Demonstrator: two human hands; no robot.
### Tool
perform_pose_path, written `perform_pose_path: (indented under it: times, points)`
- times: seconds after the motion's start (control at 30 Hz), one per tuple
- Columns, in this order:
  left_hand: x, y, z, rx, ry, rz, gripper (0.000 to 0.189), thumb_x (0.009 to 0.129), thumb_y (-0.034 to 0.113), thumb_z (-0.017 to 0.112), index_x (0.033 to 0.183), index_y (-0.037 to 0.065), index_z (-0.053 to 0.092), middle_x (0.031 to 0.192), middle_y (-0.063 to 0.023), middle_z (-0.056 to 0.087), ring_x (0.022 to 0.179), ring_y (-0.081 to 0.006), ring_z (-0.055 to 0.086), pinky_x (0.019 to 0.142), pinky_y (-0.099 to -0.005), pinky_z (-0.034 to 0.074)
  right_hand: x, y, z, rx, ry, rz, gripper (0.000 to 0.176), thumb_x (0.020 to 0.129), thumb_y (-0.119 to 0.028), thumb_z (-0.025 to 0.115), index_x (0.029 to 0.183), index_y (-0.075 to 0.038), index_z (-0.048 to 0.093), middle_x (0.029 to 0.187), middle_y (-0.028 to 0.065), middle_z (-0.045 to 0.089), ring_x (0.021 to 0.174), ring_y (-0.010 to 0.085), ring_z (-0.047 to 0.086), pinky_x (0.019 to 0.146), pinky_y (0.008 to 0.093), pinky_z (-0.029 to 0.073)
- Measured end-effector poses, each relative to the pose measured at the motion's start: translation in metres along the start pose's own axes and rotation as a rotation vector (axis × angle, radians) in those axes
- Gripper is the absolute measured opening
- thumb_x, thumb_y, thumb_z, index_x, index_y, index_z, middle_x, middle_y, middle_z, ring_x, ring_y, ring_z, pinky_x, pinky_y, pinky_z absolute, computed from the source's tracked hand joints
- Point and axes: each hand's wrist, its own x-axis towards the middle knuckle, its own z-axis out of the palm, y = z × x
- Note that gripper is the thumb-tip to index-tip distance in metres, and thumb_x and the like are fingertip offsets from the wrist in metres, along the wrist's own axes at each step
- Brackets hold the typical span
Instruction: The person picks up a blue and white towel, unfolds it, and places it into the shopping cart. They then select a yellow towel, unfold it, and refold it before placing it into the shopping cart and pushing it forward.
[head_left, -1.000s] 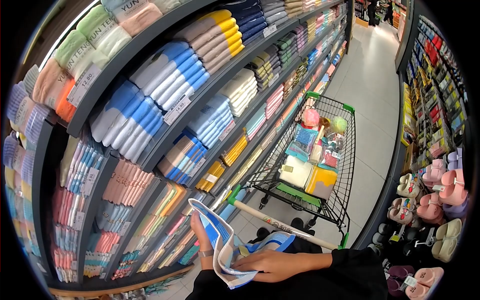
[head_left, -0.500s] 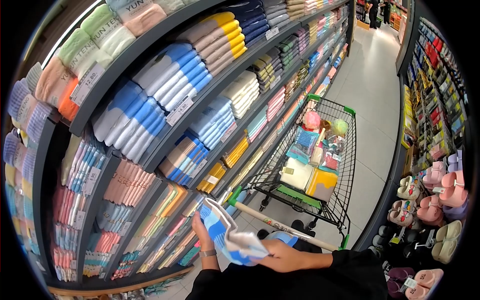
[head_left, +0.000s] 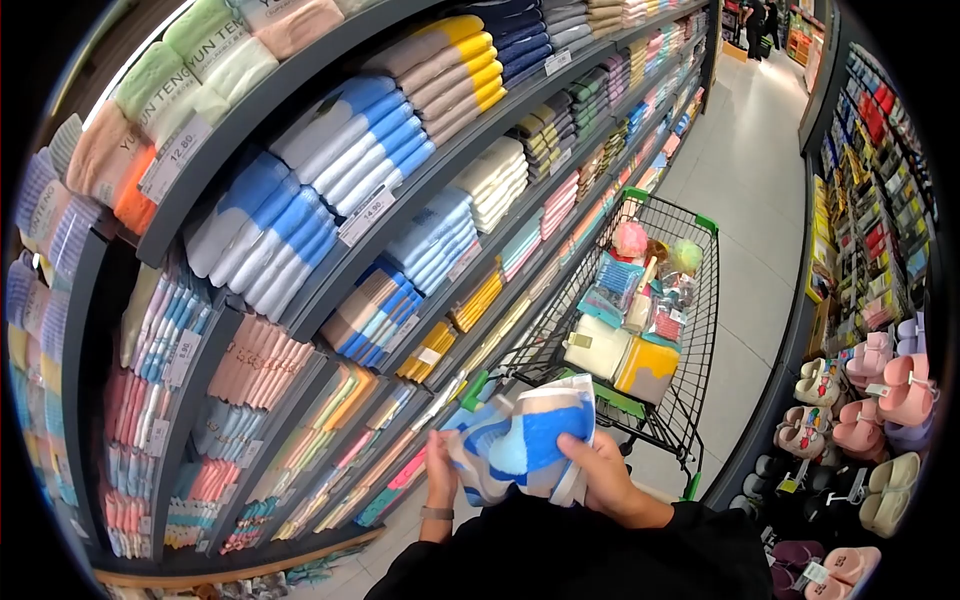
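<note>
Both my hands hold a blue, white and beige towel (head_left: 520,440) in front of my chest. My left hand (head_left: 438,468) grips its left edge, a band on that wrist. From the right, my right hand (head_left: 600,472) clasps the cloth with the fingers spread over it. The towel is bunched and folded over between them. Just beyond it stands a black wire shopping cart (head_left: 700,330) with green trim, loaded with packaged goods and a folded yellow and white towel.
Dark shelves (head_left: 250,190) stacked with folded towels and price tags curve along the left. On the right a rack of slippers (head_left: 880,390) and small goods lines the aisle. The pale tiled aisle floor (head_left: 740,170) runs ahead, with people at its far end.
The towel hung open between my hands a second ago. My right hand has swept it upward and folded it over, and both hands now sit higher and closer together.
</note>
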Motion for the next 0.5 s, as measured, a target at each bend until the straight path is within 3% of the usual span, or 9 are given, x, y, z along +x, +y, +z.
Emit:
perform_pose_path:
  times: [0.03,0.1,0.17,0.3,0.5]
  points:
    - [-0.004,-0.009,0.006,-0.004,-0.008,-0.039,0.045,0.102,0.041,0.041,0.111,0.002,0.061,0.11,-0.0111,0.065,0.102,-0.0201,0.06,0.093,-0.0351,0.044,0.001,-0.001,0.001,0.01,0.015,-0.009,0.032,0.098,-0.02,0.057,0.117,0.006,0.058,0.11,0.01,0.066,0.097,0.0153,0.062,0.089,0.0308,0.051]
    - [-0.03,-0.013,0.031,0.039,-0.071,-0.12,0.047,0.102,0.04,0.039,0.121,0.001,0.058,0.119,-0.0121,0.063,0.112,-0.023,0.058,0.102,-0.0378,0.04,0.003,-0.001,0.002,0.029,0.038,-0.013,0.032,0.098,-0.02,0.057,0.118,0.006,0.058,0.11,0.0108,0.065,0.097,0.0163,0.063,0.089,0.0316,0.051]
    - [-0.03,-0.053,0.006,-0.047,-0.112,-0.298,0.047,0.103,0.039,0.039,0.124,0.001,0.056,0.123,-0.0133,0.062,0.117,-0.0242,0.056,0.105,-0.0394,0.039,0.005,0.0,0.0,0.047,0.055,-0.002,0.032,0.098,-0.02,0.057,0.118,0.005,0.057,0.11,0.0111,0.065,0.097,0.017,0.063,0.088,0.0318,0.051]
    - [-0.032,-0.106,-0.019,-0.001,-0.01,-0.473,0.05,0.103,0.039,0.039,0.121,-0.004,0.057,0.117,-0.0168,0.064,0.107,-0.0232,0.061,0.097,-0.0376,0.044,0.013,0.002,-0.005,0.056,0.081,0.01,0.032,0.097,-0.02,0.058,0.118,0.005,0.057,0.11,0.0117,0.065,0.098,0.0179,0.063,0.088,0.0325,0.052]
    - [-0.031,-0.079,-0.031,0.343,0.089,-0.216,0.043,0.101,0.032,0.044,0.099,-0.005,0.065,0.089,-0.0087,0.066,0.082,-0.0162,0.06,0.078,-0.0311,0.047,0.018,0.0,-0.002,0.069,0.087,0.024,0.033,0.097,-0.02,0.058,0.118,0.005,0.056,0.111,0.0129,0.065,0.098,0.0189,0.064,0.088,0.0335,0.052]
